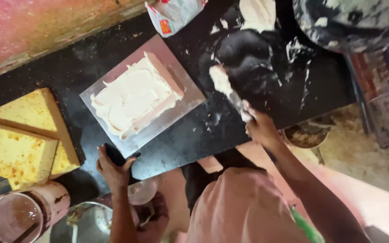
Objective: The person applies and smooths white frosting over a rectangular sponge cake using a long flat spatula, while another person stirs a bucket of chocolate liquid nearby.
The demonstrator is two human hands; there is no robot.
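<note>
Black counter [91, 63] spreads under my hands. My left hand [113, 168] is closed around a dark handle [115, 155], just below the frosted cake [136, 96] on its board [176, 114]. My right hand [261, 128] grips a cream-smeared spatula [230, 90], right of the cake.

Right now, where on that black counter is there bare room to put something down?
The black counter is bare between the wall and the silver board carrying the frosted cake, and also between that board and the yellow sponge slabs. Around the cream-smeared black bag near the right hand it is messy and crowded.
</note>
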